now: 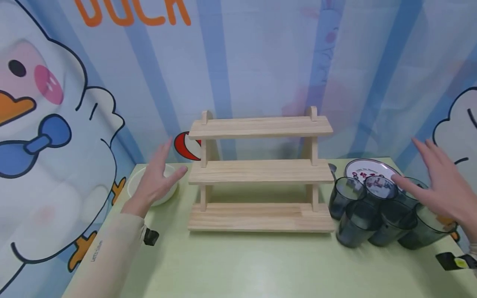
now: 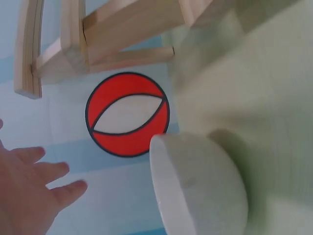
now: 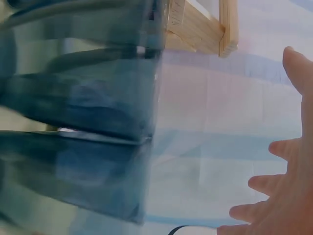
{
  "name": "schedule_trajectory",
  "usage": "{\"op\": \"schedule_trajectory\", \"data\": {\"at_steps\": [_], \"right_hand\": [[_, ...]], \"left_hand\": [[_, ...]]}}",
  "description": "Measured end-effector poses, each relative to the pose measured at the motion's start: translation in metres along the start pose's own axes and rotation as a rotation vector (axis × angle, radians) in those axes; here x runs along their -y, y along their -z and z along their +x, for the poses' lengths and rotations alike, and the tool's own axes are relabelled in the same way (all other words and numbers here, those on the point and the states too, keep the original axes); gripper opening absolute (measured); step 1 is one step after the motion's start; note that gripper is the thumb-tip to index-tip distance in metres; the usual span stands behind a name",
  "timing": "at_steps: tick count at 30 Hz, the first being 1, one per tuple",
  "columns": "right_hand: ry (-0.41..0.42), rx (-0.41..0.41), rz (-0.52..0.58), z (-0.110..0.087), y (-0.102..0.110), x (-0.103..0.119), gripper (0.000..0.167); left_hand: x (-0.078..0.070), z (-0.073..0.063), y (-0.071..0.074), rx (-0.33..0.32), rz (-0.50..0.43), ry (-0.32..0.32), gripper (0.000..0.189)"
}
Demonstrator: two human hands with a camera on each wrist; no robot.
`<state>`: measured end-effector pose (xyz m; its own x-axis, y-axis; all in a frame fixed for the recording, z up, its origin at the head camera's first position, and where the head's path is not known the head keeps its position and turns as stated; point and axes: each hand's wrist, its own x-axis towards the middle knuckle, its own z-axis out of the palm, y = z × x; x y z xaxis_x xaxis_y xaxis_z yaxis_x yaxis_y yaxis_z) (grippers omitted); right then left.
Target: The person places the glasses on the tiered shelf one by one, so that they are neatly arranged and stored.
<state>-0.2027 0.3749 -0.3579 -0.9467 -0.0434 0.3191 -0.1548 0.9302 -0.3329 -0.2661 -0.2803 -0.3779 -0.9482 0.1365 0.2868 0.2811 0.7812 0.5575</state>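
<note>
My left hand (image 1: 155, 182) hovers over a white bowl (image 1: 169, 198) at the table's left, fingers straight and holding nothing. In the left wrist view that bowl (image 2: 205, 191) stands apart from the fingers. On the right, my right hand (image 1: 437, 186) is held with fingers spread above a cluster of several dark tinted glasses (image 1: 359, 223), also holding nothing. The right wrist view shows the glasses (image 3: 98, 98) close to the camera and the fingers (image 3: 266, 185) away from them. Between the hands stands a three-tier wooden shelf (image 1: 261, 171) with bare boards.
Behind the glasses lies a white plate with a dark rim and printed design (image 1: 369, 167). A spoon-like metal end (image 1: 332, 167) shows beside the shelf. The pale green table (image 1: 238, 265) backs onto a blue striped curtain (image 1: 261, 62) with duck drawings.
</note>
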Motion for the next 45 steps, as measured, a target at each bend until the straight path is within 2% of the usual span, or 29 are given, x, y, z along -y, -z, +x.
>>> {"op": "schedule_trajectory", "data": {"at_steps": [2,9,12,17,24,27,32,36,41,45], "right_hand": [[-0.002,-0.006,0.008,-0.009,-0.004,-0.004,0.102],[-0.047,-0.042,0.052,-0.039,-0.018,-0.019,0.098],[-0.062,-0.059,0.063,-0.048,-0.022,-0.025,0.096],[-0.104,-0.051,0.073,-0.057,-0.029,-0.032,0.095],[-0.186,-0.082,0.185,-0.072,-0.043,-0.040,0.093],[-0.238,-0.090,0.241,-0.078,-0.047,-0.042,0.095],[-0.355,-0.073,0.264,-0.087,-0.056,-0.050,0.097],[-0.423,-0.087,0.311,-0.096,-0.069,-0.061,0.096],[-0.451,-0.093,0.423,-0.102,-0.080,-0.068,0.095],[-0.431,-0.126,0.497,-0.104,-0.085,-0.069,0.091]], "left_hand": [[-0.001,-0.001,-0.006,0.023,-0.049,0.009,0.091],[0.000,-0.005,-0.032,0.125,-0.285,0.098,0.085],[0.001,-0.005,-0.042,0.153,-0.335,0.133,0.088],[0.003,-0.002,-0.057,0.167,-0.394,0.176,0.090],[0.006,0.001,-0.069,0.184,-0.441,0.166,0.090],[0.007,0.001,-0.072,0.175,-0.445,0.176,0.090],[0.006,0.000,-0.076,0.151,-0.461,0.200,0.091],[0.004,0.001,-0.079,0.139,-0.468,0.213,0.091],[0.005,0.001,-0.081,0.124,-0.503,0.222,0.090],[0.006,0.000,-0.083,0.111,-0.556,0.223,0.087]]}}
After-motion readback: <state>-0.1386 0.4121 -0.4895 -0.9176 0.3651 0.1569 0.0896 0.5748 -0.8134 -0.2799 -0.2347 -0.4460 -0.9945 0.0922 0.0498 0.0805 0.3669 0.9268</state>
